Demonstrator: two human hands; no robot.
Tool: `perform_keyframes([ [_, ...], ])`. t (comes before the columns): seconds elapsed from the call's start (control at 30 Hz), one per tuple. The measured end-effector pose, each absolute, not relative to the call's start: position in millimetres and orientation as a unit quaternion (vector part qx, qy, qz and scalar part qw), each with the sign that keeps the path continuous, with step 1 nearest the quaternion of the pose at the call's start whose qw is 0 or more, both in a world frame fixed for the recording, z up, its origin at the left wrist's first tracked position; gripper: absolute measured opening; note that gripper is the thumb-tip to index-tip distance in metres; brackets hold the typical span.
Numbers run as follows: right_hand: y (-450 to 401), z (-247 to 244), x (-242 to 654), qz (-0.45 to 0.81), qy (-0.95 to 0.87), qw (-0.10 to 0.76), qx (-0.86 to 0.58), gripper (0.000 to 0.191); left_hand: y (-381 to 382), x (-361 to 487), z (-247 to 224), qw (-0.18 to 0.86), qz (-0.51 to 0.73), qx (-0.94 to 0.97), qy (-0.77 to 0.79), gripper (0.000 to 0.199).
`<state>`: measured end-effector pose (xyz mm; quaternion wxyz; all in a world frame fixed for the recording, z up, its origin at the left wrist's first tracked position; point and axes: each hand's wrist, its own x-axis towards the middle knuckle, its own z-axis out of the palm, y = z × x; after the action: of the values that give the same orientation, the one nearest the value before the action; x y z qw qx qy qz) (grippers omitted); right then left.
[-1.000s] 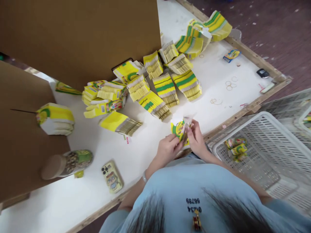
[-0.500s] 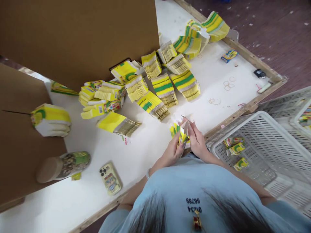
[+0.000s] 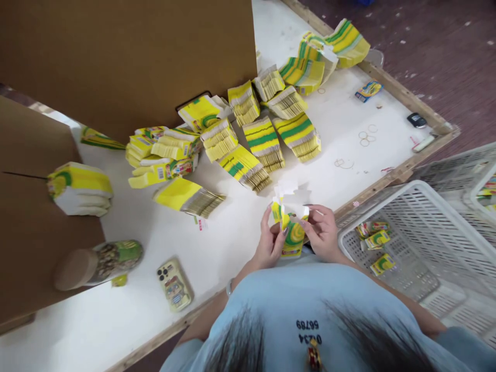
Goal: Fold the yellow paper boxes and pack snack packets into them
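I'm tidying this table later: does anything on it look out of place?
A blue box lies apart on the far right of the table, its colour unlike the yellow carton in the left hand and right hand. Thin loops, probably rubber bands, lie scattered nearby, holding nothing. No clear spill shows.

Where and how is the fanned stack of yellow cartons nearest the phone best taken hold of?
Probably by the long edges at the smooth yellow end of the stack, coming from the side facing the phone: it lies flat, other cartons sit close along its far side, and the spread layers look likelier to slip.
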<state>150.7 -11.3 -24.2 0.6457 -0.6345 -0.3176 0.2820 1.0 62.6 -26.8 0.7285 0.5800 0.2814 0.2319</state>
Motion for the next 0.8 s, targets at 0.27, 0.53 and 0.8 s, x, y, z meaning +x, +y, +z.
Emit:
perform_keyframes([
  [0.27,-21.1,-17.4,170.5,0.349,-0.396,0.579,-0.621,0.027,73.7,-5.7,-17.9,0.716,0.186,0.622,0.256,0.041],
  [0.53,-31.9,-18.0,189.4,0.297,-0.567,0.517,-0.568,0.034,69.2,-2.5,-17.8,0.702,0.173,0.625,0.295,0.067],
  [0.8,-29.3,-2.5,176.0,0.584,-0.339,0.499,-0.543,0.048,74.5,-1.6,-9.4,0.636,0.156,0.682,0.325,0.063],
])
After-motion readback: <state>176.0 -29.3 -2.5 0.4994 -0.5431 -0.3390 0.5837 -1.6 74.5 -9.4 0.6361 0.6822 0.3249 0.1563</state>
